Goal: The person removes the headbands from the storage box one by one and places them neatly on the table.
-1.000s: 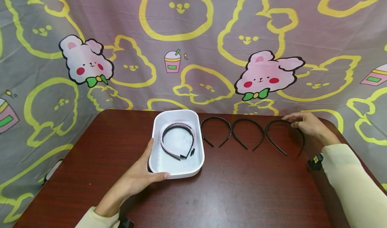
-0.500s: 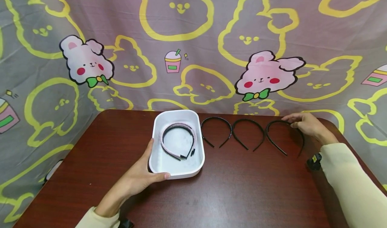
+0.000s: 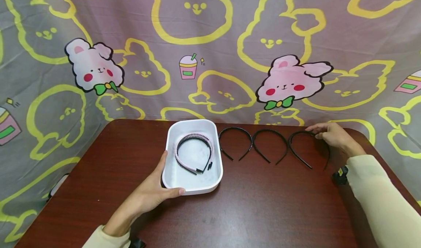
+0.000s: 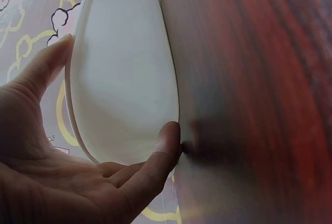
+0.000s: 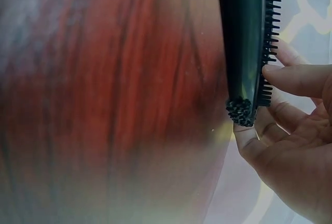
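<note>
My left hand (image 3: 151,189) grips the near left corner of a white plastic tub (image 3: 210,180); in the left wrist view one digit lies at its rim and curled fingers (image 4: 167,143) reach its lower edge. Inside the tub lie a pale pink headband (image 3: 189,167) and a black toothed one (image 3: 194,138), overlapping. Far to the right, my right hand (image 3: 337,136) pinches the top of a black headband (image 3: 300,159), the rightmost of a row. Up close, that headband (image 5: 246,42) shows a row of comb teeth, with fingers on both sides of it.
Two more black headbands, one beside the tub (image 3: 236,128) and one in the middle (image 3: 269,130), lie with their ends toward me. All rest on a dark red wooden table (image 3: 263,204). A patterned curtain (image 3: 223,57) hangs behind the table's far edge.
My right hand and wrist have shifted slightly left, and the pinched headband's right side has moved a little with them. The left hand and tub have stayed put.
</note>
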`<state>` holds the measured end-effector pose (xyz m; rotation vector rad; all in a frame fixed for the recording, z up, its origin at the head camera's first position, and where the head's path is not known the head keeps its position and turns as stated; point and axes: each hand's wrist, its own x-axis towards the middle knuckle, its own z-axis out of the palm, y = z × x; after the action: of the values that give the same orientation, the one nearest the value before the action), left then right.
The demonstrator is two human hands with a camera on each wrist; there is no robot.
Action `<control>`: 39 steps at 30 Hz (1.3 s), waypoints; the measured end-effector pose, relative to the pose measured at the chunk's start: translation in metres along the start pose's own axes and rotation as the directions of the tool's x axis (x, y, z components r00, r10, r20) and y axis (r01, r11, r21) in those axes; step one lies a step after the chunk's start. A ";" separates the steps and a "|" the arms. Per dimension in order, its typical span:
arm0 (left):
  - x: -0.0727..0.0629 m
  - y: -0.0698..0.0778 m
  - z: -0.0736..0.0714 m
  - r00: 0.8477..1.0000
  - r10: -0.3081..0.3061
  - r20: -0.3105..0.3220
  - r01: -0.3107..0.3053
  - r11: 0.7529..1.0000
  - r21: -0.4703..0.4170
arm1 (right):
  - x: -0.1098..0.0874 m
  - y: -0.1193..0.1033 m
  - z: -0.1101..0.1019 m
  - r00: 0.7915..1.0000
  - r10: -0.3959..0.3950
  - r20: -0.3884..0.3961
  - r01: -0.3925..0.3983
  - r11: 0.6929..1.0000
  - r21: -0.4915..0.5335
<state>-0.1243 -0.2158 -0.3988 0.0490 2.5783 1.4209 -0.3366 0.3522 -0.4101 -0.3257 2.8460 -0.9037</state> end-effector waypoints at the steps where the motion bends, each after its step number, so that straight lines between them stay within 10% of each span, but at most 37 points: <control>1: 0.000 0.000 0.000 1.000 0.001 -0.001 -0.001 1.000 0.001 | 0.000 0.000 0.000 1.000 0.002 -0.001 -0.002 1.000 0.002; 39: 0.000 -0.001 0.000 1.000 0.008 0.005 -0.008 1.000 0.007 | 0.005 0.004 0.005 0.999 -0.023 -0.024 0.022 0.999 -0.030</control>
<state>-0.1239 -0.2162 -0.3992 0.0635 2.5817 1.4131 -0.3411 0.3514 -0.4169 -0.3531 2.8864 -0.8760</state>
